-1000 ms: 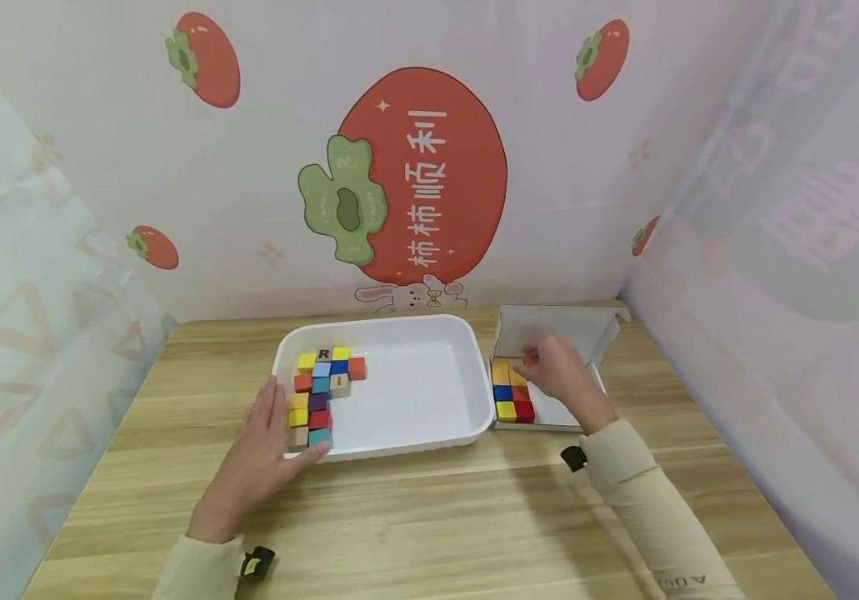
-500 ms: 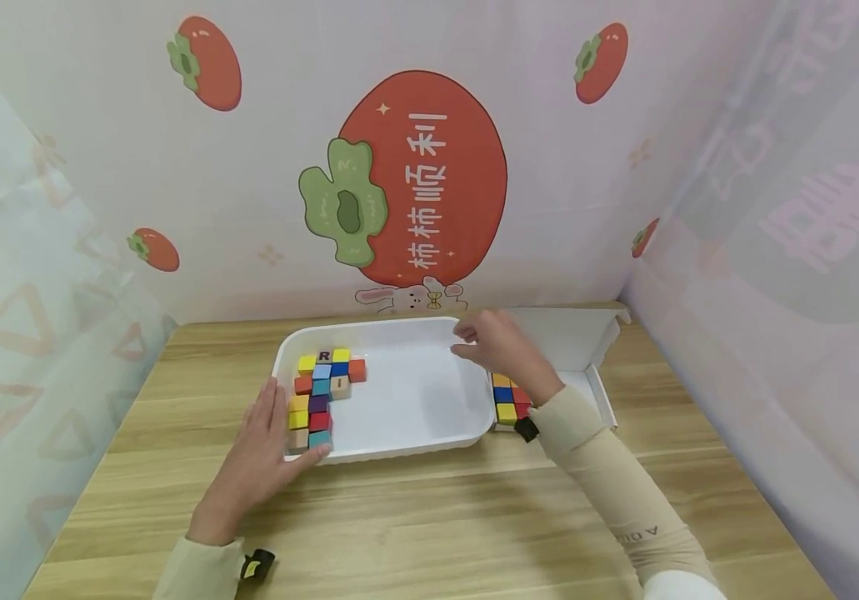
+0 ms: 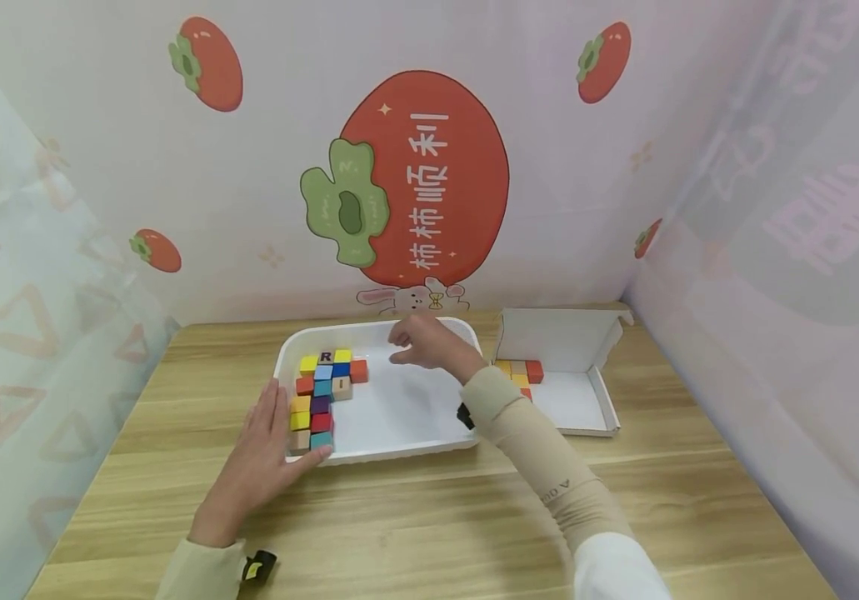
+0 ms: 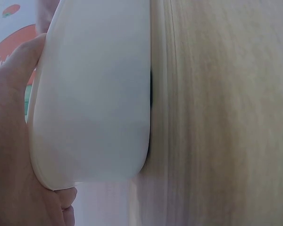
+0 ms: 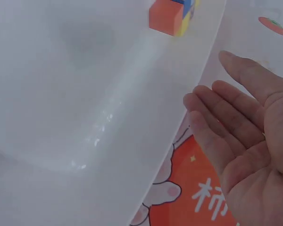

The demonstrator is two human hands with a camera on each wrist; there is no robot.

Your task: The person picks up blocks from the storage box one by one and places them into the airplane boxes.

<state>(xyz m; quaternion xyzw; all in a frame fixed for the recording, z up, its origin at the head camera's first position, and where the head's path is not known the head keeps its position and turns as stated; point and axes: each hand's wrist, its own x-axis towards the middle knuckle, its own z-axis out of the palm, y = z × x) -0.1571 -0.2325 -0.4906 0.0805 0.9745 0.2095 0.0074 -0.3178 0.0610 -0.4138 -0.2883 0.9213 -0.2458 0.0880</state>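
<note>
Right hand [image 3: 420, 343] is held above the far middle of the tray [image 3: 407, 451], just right of the block cluster [image 3: 322, 392]. In the right wrist view the hand [image 5: 245, 141] is seen spread, palm bare, fingers straight and side by side; nothing is pinched. The orange block [image 5: 166, 16] at the cluster's right edge lies beyond the fingertips and is not touched.

Left hand [image 3: 260, 454] is laid flat on the worktop [image 3: 414, 525], fingers straight, against the tray's near left corner. In the left wrist view the hand [image 4: 9, 141] is seen in contact with the tray's outer wall. The tray appears to be steadied by it.

Blocks noted in two places: the cluster in the tray's left part, packed in rows, and a smaller group [image 3: 519, 372] in the left side of the open box [image 3: 571, 404], which stands just right of the tray. The nearer box blocks are partly hidden by the right sleeve.

Judgement: blocks are being brought from box to tray and set against the cluster; the step in hand is taken to be at the tray end, with the hand empty.

Next move, as judged: a block would have to be pinched from the box group, carried over the tray's right wall and set flush beside the orange block. The rows should not be nudged. The left hand's hold on the tray would help.
</note>
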